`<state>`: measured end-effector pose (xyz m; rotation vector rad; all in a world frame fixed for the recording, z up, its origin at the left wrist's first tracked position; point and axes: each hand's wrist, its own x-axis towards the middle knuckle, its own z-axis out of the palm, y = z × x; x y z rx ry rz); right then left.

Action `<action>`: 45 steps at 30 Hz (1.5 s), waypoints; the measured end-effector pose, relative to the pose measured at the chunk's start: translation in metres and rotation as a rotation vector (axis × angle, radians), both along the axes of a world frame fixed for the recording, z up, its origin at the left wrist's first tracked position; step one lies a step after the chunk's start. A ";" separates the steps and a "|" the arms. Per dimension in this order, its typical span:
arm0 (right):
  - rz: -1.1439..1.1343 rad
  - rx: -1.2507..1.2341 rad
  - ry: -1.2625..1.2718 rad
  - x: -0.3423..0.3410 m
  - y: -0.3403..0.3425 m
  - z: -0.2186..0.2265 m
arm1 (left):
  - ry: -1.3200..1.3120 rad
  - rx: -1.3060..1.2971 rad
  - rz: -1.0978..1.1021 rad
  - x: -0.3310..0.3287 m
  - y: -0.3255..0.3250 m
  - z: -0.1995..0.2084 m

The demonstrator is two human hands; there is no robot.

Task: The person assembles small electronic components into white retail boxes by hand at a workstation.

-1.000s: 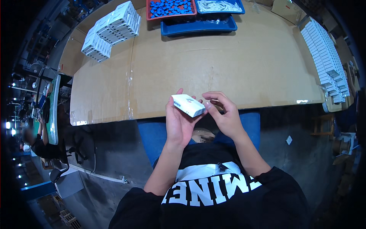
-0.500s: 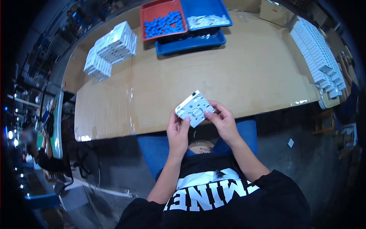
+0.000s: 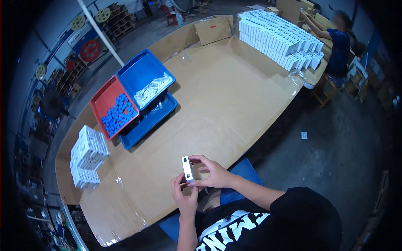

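Bare cardboard table (image 3: pixel 217 100) lies open ahead of both hands (image 3: pixel 201 184). Stacked trays (image 3: pixel 138 100) block the far left, white boxes (image 3: pixel 86 157) the near left, box rows (image 3: pixel 280 35) the far right.

Your worktop (image 3: pixel 217 108): cardboard-covered, partly under clear film | your left: stack of small white boxes (image 3: pixel 87 155) | middle left: red tray (image 3: pixel 100 100) of blue pieces beside a blue tray (image 3: pixel 140 73) of white pieces, both resting on a lower blue tray (image 3: pixel 157 119) | far right: long rows of white boxes (image 3: pixel 278 37) | far edge: upright cardboard piece (image 3: pixel 214 29)
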<state>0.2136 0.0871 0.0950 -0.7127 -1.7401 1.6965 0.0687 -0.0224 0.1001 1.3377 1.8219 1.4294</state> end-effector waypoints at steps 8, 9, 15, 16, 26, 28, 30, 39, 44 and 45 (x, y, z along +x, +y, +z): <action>-0.052 -0.071 -0.036 0.034 0.052 0.008 | 0.117 0.058 -0.171 0.018 0.067 0.009; -0.063 -0.074 -0.053 0.038 0.058 0.008 | 0.110 0.030 -0.206 0.021 0.075 0.010; -0.256 -0.013 -0.131 0.079 0.112 0.005 | 0.084 -0.040 -0.366 0.040 0.126 0.018; -0.313 -0.004 -0.140 0.086 0.122 0.004 | 0.063 -0.065 -0.393 0.041 0.133 0.017; -0.715 0.052 0.110 0.149 0.290 -0.019 | 0.377 -0.006 -0.422 0.044 0.196 -0.021; -0.758 0.059 0.095 0.152 0.336 -0.013 | 0.455 0.052 -0.316 0.043 0.202 -0.038; -0.842 0.175 0.077 0.155 0.389 -0.013 | 0.452 0.022 -0.293 0.045 0.208 -0.040; -1.039 0.280 -0.163 0.166 0.632 -0.032 | 0.564 -0.118 -0.302 0.051 0.225 -0.039; -1.154 0.407 -0.394 0.144 0.703 -0.035 | 0.592 -0.177 -0.311 0.044 0.229 -0.040; -1.159 0.404 -0.442 0.143 0.715 -0.038 | 0.590 -0.187 -0.323 0.044 0.230 -0.039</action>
